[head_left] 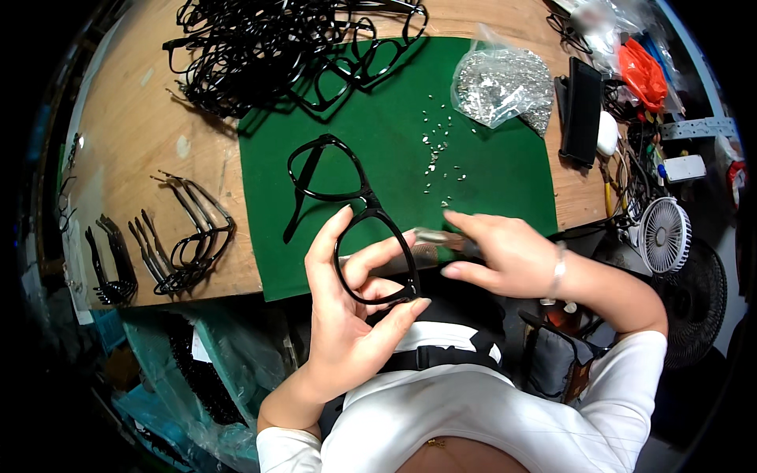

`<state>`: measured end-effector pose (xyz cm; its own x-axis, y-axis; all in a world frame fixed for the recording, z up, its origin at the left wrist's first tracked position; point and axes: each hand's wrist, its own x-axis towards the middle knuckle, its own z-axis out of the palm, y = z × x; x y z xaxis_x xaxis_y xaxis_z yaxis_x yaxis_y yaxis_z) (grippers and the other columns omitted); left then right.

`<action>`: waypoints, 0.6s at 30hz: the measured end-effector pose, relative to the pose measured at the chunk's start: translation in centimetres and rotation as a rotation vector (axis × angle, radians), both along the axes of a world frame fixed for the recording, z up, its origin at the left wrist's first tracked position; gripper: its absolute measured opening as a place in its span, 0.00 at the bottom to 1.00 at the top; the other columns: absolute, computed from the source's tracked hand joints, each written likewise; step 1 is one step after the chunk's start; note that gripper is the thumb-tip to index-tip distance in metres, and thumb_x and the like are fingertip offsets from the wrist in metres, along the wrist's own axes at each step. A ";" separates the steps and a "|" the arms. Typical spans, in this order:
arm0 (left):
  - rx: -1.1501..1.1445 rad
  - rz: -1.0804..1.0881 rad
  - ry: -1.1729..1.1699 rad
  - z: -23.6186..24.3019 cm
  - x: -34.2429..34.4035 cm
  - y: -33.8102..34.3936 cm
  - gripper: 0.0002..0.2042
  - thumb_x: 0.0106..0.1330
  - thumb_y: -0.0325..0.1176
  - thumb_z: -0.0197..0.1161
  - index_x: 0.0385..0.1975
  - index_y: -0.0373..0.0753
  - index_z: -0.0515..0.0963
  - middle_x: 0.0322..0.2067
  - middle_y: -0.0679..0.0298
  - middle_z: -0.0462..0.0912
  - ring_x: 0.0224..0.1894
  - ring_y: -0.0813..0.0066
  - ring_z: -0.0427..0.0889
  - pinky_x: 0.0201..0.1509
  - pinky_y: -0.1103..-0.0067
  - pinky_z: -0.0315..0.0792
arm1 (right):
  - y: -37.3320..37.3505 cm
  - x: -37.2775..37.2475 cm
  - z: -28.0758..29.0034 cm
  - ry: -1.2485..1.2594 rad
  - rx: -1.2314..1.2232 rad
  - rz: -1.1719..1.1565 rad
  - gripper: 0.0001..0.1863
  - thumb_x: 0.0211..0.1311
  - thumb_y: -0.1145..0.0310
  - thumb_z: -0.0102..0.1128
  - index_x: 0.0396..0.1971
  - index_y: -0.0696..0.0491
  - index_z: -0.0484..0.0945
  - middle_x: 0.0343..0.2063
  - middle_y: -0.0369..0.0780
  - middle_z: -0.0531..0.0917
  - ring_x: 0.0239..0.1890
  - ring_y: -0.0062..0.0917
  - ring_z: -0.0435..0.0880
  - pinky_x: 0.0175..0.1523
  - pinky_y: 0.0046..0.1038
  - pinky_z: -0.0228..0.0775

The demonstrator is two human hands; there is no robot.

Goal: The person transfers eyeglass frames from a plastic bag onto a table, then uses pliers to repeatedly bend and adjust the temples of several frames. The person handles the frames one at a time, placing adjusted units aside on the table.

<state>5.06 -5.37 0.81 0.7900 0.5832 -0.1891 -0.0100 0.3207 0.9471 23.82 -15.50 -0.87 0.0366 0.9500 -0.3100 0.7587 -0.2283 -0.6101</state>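
My left hand (341, 335) holds a black eyeglass frame (372, 189) by one rim, with fingers through and around the lens opening. The frame is tilted, its other rim reaching up and left over the green mat (505, 181). One black temple (306, 185) hangs from that far rim. To the right of the frame, my right hand (505, 256) is curled around a blurred, silvery-brown thing whose kind I cannot make out. Its end comes close to the held rim; whether they touch is unclear. Small silvery metal pieces (434, 154) lie scattered on the mat beyond.
A heap of black eyeglass frames (260, 59) covers the far left. A clear bag of silvery pieces (505, 83) sits far right, beside a black phone (580, 110). Folded frames (197, 244) stand on the wooden table at left. A white fan (665, 235) is at right.
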 end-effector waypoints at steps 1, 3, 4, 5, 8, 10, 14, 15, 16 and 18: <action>0.031 -0.020 -0.002 -0.1 0.2 -0.1 0.42 0.48 0.14 0.58 0.58 0.40 0.37 0.47 0.48 0.67 0.32 0.80 0.75 0.37 0.86 0.70 | -0.5 -0.4 -1.2 -0.200 0.082 0.021 0.32 0.50 0.56 0.56 0.47 0.66 0.62 0.26 0.49 0.76 0.31 0.38 0.76 0.37 0.33 0.67; 0.053 -0.009 -0.032 -1.2 -0.1 -0.3 0.42 0.48 0.15 0.59 0.57 0.41 0.37 0.44 0.49 0.68 0.27 0.84 0.71 0.35 0.88 0.67 | -0.4 -1.0 -2.0 -0.345 0.038 0.050 0.32 0.50 0.56 0.57 0.47 0.66 0.62 0.25 0.45 0.75 0.31 0.34 0.75 0.36 0.31 0.65; 0.090 -0.041 -0.068 -1.8 -0.8 -0.3 0.41 0.49 0.17 0.59 0.57 0.41 0.37 0.42 0.48 0.69 0.26 0.84 0.70 0.35 0.88 0.66 | -0.6 -1.0 -2.4 -0.369 0.068 0.054 0.32 0.50 0.55 0.57 0.48 0.66 0.62 0.25 0.44 0.74 0.31 0.33 0.75 0.36 0.31 0.64; 0.068 -0.022 -0.087 -2.2 -1.7 -0.5 0.40 0.50 0.17 0.58 0.57 0.41 0.37 0.41 0.48 0.69 0.26 0.83 0.70 0.35 0.88 0.66 | -0.7 -1.0 -2.3 -0.338 0.085 0.043 0.30 0.49 0.57 0.57 0.46 0.64 0.64 0.26 0.43 0.74 0.32 0.33 0.74 0.37 0.31 0.64; 0.146 0.040 -0.076 -2.9 -3.5 -1.9 0.34 0.53 0.18 0.54 0.55 0.40 0.40 0.38 0.46 0.71 0.33 0.76 0.75 0.38 0.84 0.68 | -0.3 -0.5 -1.8 -0.275 0.118 -0.010 0.24 0.48 0.60 0.58 0.42 0.61 0.67 0.25 0.42 0.74 0.31 0.33 0.74 0.36 0.31 0.64; 0.148 0.053 -0.058 -2.9 -3.4 -2.4 0.33 0.54 0.17 0.53 0.55 0.40 0.40 0.39 0.44 0.71 0.36 0.72 0.76 0.41 0.81 0.69 | 0.2 0.6 -1.6 -0.216 0.169 -0.082 0.15 0.44 0.69 0.59 0.32 0.58 0.69 0.25 0.43 0.74 0.31 0.36 0.74 0.37 0.33 0.65; -0.155 0.074 -0.039 -2.2 -1.5 -2.0 0.40 0.54 0.16 0.52 0.59 0.42 0.30 0.45 0.44 0.68 0.37 0.70 0.77 0.46 0.77 0.68 | 1.5 1.3 -3.5 -0.126 0.145 -0.153 0.09 0.42 0.75 0.56 0.26 0.58 0.68 0.24 0.45 0.73 0.29 0.40 0.74 0.36 0.35 0.66; -0.191 0.049 -0.074 -2.2 -1.4 -1.8 0.43 0.54 0.15 0.52 0.59 0.46 0.26 0.47 0.45 0.67 0.38 0.70 0.77 0.47 0.76 0.68 | 1.5 1.1 -4.1 -0.152 0.146 -0.159 0.09 0.41 0.75 0.56 0.26 0.58 0.68 0.24 0.44 0.73 0.30 0.39 0.74 0.36 0.35 0.66; -0.270 0.026 -0.086 -2.1 -1.5 -1.8 0.45 0.50 0.15 0.54 0.60 0.48 0.28 0.49 0.45 0.64 0.42 0.68 0.76 0.48 0.74 0.68 | 1.4 0.8 -4.5 -0.217 0.167 -0.121 0.09 0.41 0.75 0.56 0.26 0.57 0.68 0.23 0.43 0.73 0.30 0.37 0.74 0.36 0.34 0.65; -0.436 -0.068 -0.148 -2.2 -2.1 -0.9 0.45 0.46 0.15 0.54 0.59 0.50 0.31 0.51 0.45 0.61 0.44 0.65 0.73 0.49 0.73 0.67 | 1.3 0.3 -4.5 -0.243 0.187 -0.151 0.10 0.41 0.75 0.57 0.26 0.57 0.68 0.23 0.42 0.72 0.31 0.35 0.73 0.36 0.32 0.64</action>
